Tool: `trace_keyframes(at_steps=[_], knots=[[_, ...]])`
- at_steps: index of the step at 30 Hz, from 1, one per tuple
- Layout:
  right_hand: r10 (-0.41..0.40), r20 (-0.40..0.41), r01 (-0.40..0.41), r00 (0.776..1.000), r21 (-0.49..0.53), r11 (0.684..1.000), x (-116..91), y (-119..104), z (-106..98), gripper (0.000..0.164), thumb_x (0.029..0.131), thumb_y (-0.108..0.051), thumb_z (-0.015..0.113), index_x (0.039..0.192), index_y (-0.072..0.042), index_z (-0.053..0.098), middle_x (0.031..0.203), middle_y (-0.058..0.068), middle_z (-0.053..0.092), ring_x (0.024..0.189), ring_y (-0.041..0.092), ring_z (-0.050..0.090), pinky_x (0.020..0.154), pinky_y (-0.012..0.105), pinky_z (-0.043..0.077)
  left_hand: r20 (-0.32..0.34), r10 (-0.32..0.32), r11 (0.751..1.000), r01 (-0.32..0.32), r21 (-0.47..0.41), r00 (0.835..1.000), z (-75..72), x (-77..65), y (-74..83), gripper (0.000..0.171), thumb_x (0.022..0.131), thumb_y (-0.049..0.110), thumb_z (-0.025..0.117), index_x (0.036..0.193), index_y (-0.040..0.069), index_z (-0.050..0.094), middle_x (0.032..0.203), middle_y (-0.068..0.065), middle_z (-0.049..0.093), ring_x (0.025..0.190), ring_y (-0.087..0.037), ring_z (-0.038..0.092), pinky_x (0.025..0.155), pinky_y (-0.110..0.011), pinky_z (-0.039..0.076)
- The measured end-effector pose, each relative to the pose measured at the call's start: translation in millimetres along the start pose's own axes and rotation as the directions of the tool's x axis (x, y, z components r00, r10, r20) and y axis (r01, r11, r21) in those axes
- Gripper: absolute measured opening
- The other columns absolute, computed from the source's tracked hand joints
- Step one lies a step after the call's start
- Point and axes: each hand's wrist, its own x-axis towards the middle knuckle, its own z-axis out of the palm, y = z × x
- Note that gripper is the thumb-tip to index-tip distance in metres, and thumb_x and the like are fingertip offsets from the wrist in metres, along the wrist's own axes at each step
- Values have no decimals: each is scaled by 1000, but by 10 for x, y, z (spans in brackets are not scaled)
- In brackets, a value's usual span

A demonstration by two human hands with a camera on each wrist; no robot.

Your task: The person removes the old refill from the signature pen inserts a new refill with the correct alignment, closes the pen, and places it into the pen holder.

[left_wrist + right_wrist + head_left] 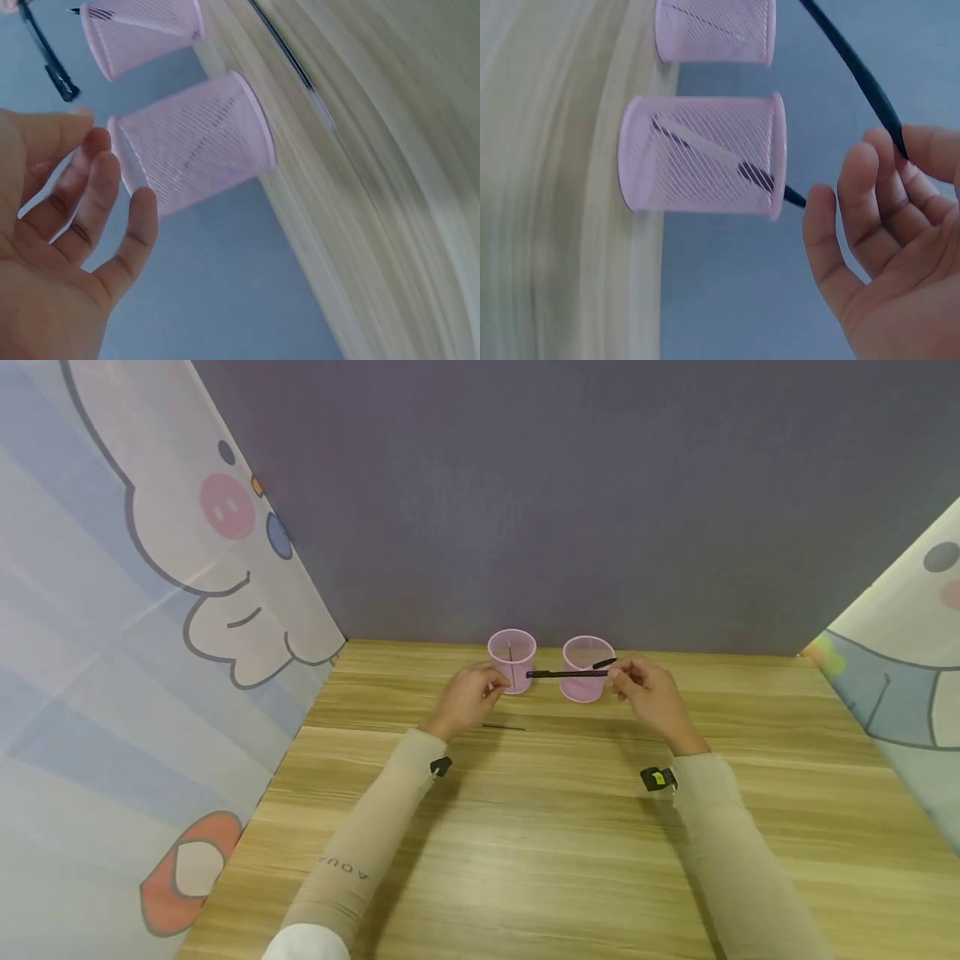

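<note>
My right hand (648, 693) pinches one end of a black pen (570, 674) between thumb and fingertips. The pen lies level in the air in front of the right pink mesh cup (581, 691), its clip end pointing left. Beside the left pink mesh cup (522, 678) is my left hand (467, 700), fingers loosely bent, with nothing visible between them. A thin dark stick, like a pen refill (512, 662), stands inside the left cup. Through the right cup's mesh a pen with a pale barrel (712, 152) shows, its black end leaning out over the rim.
A thin refill with a clear end (292, 60) lies on the wooden table (525, 843), in front of the left cup. Behind the cups rises a grey panel (525, 510). Cartoon-printed sheets (97, 677) hang at both sides.
</note>
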Motion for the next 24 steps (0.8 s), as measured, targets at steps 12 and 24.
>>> trace_keyframes(at_steps=[12, 24], knots=[[29, -189, -61, 981, -166, 984, 58, 96, -258, 30, 108, -29, 52, 108, 0, 61, 89, 14, 65, 69, 9, 57, 55, 19, 44, -34, -40, 981, 46, 186, 999, -67, -74, -203, 12, 94, 14, 73, 103, 9, 79, 103, -3, 73, 93, -19, 69, 81, -37, 59], [-61, -129, 6, 990, -390, 921, 229, 43, -244, 21, 103, -19, 60, 100, 2, 65, 75, 15, 63, 57, 21, 49, 55, 34, 38, -44, -145, 927, 151, 344, 988, -114, -136, -263, 23, 98, 28, 69, 112, 11, 76, 108, -9, 72, 104, -30, 67, 87, -52, 57]])
